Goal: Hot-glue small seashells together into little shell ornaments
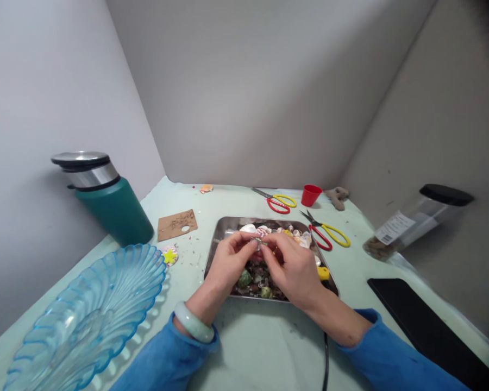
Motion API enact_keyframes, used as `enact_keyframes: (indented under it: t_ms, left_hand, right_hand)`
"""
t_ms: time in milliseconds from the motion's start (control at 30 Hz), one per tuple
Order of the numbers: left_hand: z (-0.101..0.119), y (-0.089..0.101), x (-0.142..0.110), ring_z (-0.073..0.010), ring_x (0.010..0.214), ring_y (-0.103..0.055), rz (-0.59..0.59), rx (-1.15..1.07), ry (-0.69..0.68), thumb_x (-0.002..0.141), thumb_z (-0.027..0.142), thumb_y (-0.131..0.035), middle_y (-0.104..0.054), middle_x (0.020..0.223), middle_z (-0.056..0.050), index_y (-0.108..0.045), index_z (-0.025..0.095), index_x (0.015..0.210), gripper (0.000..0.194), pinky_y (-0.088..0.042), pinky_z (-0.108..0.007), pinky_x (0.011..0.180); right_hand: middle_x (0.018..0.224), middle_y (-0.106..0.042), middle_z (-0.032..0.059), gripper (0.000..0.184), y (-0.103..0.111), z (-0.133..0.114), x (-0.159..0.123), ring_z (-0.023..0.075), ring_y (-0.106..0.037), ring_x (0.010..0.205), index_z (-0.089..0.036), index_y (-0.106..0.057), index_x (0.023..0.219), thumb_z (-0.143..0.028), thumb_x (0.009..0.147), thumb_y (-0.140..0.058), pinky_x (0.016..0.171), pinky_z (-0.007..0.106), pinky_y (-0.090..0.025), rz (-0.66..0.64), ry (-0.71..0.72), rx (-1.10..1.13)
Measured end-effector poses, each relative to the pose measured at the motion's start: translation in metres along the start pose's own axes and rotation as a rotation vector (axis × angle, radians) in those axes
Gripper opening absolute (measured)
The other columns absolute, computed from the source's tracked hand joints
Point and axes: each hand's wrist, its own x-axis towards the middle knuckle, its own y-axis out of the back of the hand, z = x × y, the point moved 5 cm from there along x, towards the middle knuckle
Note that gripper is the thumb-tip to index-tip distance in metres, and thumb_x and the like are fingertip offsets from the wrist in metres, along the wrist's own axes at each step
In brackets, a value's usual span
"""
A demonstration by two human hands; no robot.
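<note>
Above a metal tray (pixel 224 228), my left hand (pixel 230 259) and my right hand (pixel 293 266) meet with fingertips pinched together. Between them is a small greyish piece (pixel 259 244), too small to name, and both hands grip it. White and striped seashells (pixel 249 228) lie in the tray behind my fingers. Dark and green stones (pixel 244 278) fill its near side, partly hidden by my hands. A yellow handle (pixel 323 273) rests at the tray's right edge, beside my right wrist.
Two pairs of red-and-yellow scissors (pixel 326 232), a red cup (pixel 311 195) and driftwood (pixel 337 197) stand behind and right. Left are a blue scalloped dish (pixel 93 320), green bottle (pixel 114 212) and cardboard piece (pixel 177 225). Right are a clear jar (pixel 415 222) and black slab (pixel 424 320).
</note>
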Motion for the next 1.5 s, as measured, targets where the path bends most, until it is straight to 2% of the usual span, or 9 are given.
enact_keyframes:
  t_ms: [267,433,700,1000,1333,1500]
  left_hand:
    - [0.0,0.0007,0.0005,-0.0135,0.068,-0.062,0.016,0.015,0.002,0.068,0.022,-0.07,-0.069,0.076,-0.003,-0.068,0.012,0.079,0.014,-0.052,-0.026,0.069]
    - [0.0005,-0.0001,0.0002,-0.0153,0.075,-0.063,-0.001,0.003,-0.007,0.07,0.023,-0.069,-0.069,0.082,-0.004,-0.068,0.012,0.082,0.016,-0.053,-0.027,0.071]
    - [-0.0002,0.0006,0.0004,-0.0116,0.068,-0.062,-0.002,-0.029,0.004,0.07,0.021,-0.071,-0.067,0.078,-0.002,-0.065,0.013,0.082,0.016,-0.052,-0.023,0.066]
    - [0.0005,-0.0002,0.0005,-0.0126,0.068,-0.061,0.012,0.003,-0.008,0.068,0.022,-0.072,-0.067,0.075,-0.002,-0.065,0.013,0.077,0.015,-0.051,-0.025,0.067]
    - [0.0026,-0.0008,0.0,-0.0158,0.081,-0.062,-0.009,0.012,-0.033,0.07,0.02,-0.068,-0.068,0.086,-0.005,-0.067,0.013,0.084,0.016,-0.051,-0.027,0.074]
    - [0.0025,-0.0001,-0.0002,-0.0157,0.079,-0.063,0.002,0.003,-0.042,0.071,0.021,-0.069,-0.068,0.083,-0.004,-0.067,0.014,0.082,0.013,-0.051,-0.027,0.072]
  right_hand:
    - [0.082,-0.064,0.0038,0.008,0.0004,-0.0018,0.0006,0.016,-0.061,0.071,-0.018,-0.058,0.091,-0.018,0.088,-0.051,0.063,0.027,-0.044,-0.013,0.016,-0.005]
    - [0.082,-0.064,0.0034,0.008,0.0006,-0.001,-0.0005,0.0158,-0.061,0.071,-0.018,-0.057,0.092,-0.018,0.089,-0.05,0.063,0.027,-0.044,-0.009,0.017,-0.007]
    - [0.082,-0.064,0.0036,0.008,0.0008,-0.0031,0.0009,0.0159,-0.061,0.07,-0.018,-0.058,0.092,-0.018,0.088,-0.051,0.063,0.027,-0.044,-0.008,0.024,-0.013]
    - [0.082,-0.064,0.0039,0.008,0.0006,-0.0028,0.0011,0.0159,-0.061,0.071,-0.018,-0.058,0.092,-0.019,0.088,-0.051,0.063,0.027,-0.045,-0.017,0.015,-0.011]
    - [0.084,-0.064,0.0046,0.008,0.0015,-0.0035,0.0019,0.017,-0.06,0.073,-0.019,-0.057,0.091,-0.018,0.089,-0.049,0.067,0.029,-0.045,-0.015,0.018,-0.007]
    - [0.084,-0.064,0.0044,0.007,0.0004,-0.0032,0.0016,0.0168,-0.06,0.073,-0.019,-0.056,0.092,-0.019,0.09,-0.049,0.066,0.029,-0.045,-0.024,0.011,0.0]
